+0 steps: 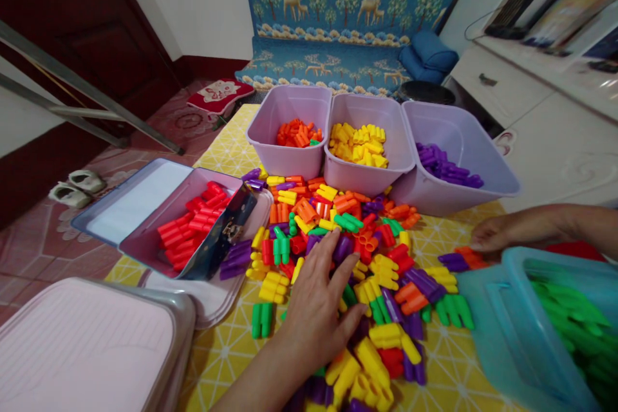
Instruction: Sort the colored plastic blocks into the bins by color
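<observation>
My left hand (318,299) reaches over a mixed pile of bullet-shaped plastic building blocks (385,270), its fingers spread and touching the pile. Nothing is gripped in it. At the right, my right hand (497,232) is closed on an orange block (472,257), its fingertips partly hidden behind the teal bin. A purple block (452,262) sits against the orange one. Red, yellow, green, orange and purple blocks lie around my left hand, among them a green block (262,320) just left of it.
Lilac bins hold orange blocks (299,134), yellow blocks (358,143) and purple blocks (449,166). An open tin box (145,232) at left contains red blocks. The teal bin (492,328) at right holds green ones. Stacked lids (87,347) occupy the near left.
</observation>
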`<state>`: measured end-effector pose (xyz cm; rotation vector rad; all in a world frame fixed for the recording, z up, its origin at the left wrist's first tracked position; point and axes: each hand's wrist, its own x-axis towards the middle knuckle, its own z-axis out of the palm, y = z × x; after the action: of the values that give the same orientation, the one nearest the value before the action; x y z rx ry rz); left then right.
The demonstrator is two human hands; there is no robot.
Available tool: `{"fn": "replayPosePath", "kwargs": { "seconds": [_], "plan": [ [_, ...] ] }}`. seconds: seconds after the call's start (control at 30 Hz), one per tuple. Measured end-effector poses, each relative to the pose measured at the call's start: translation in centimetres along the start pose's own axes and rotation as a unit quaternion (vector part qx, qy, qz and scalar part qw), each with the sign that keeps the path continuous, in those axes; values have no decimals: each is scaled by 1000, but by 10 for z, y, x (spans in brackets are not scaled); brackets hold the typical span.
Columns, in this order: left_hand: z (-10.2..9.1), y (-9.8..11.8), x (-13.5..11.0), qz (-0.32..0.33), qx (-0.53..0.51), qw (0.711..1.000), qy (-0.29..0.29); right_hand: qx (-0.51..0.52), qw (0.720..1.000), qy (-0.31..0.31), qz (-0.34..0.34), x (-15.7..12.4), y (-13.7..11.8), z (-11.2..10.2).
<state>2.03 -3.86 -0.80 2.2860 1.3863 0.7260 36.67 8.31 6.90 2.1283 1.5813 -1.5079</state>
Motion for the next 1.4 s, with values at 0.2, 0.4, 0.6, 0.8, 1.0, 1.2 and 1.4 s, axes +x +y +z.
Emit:
{"fn": "replayPosePath", "kwargs": {
  "seconds": [0.2,0.4,0.6,0.8,1.0,1.2,1.4],
  "plan": [
    [-1,0,0,5,7,1000,0,100,987,-126,28,-2,-34,-1],
    [-1,1,0,0,9,1000,0,37,984,-173,-23,7,-43,18],
    [0,3,1,-12,9,1000,6,42,984,-162,-59,3,-78,63],
    [0,2,2,-5,-6,1000,16,102,989,-27,-105,-30,-95,111],
    [0,-3,1,4,-31,999,31,-16,941,131,-312,-100,-66,171],
    [-14,-3,-3,-2,-43,997,59,-113,849,431,-284,-85,20,240],
    [-29,-4,-18,-9,-3,998,64,-60,845,479,-232,-60,40,261]
  ]
}}
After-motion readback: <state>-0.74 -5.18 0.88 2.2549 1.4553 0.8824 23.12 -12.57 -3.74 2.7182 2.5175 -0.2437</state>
